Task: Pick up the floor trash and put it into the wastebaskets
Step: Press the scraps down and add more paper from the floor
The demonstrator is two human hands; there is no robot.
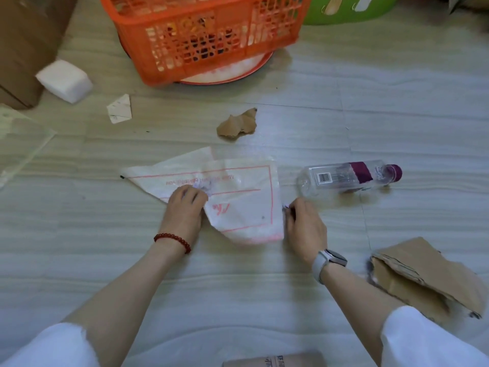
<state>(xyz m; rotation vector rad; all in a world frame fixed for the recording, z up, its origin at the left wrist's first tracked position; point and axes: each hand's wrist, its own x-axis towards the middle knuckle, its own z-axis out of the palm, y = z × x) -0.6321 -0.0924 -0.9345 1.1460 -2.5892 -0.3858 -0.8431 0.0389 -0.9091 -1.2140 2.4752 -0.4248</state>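
left hand (pixel 185 207): red bead bracelet on wrist, fingers curled down onto the white woven plastic sack with red printed lines (pixel 238 197), grasping a bunched fold of it near its middle-left.
right hand (pixel 304 223): grey smartwatch on wrist, fingertips pinching the sack's right edge.
sack: lies crumpled on the pale tiled floor (pixel 397 115), between both hands, lower part lifted and folded.
clear plastic bottle with maroon label and cap (pixel 349 177): lying on its side on the floor, just right of the sack, cap pointing right. Not touched.
crumpled brown paper scrap (pixel 236 124): on the floor beyond the sack, apart from it.
torn brown cardboard piece (pixel 423 274): on the floor at right, near the right forearm.
small folded white paper scrap (pixel 119 108): on the floor at upper left, near the white foam block (pixel 64 80).
orange lattice plastic basket (pixel 206 35): top centre, tilted, sitting on a round white tray with red rim (pixel 232 72); blurred items show through its lattice, can't tell what they are.
green plastic tub (pixel 352 9): behind the basket at upper right, only partly in view.
brown cardboard box (pixel 23 49): far left, foam block beside it.
clear plastic sheet (pixel 18 144): left edge, flat on the floor.
sleeves: white, both arms at the bottom of the view.
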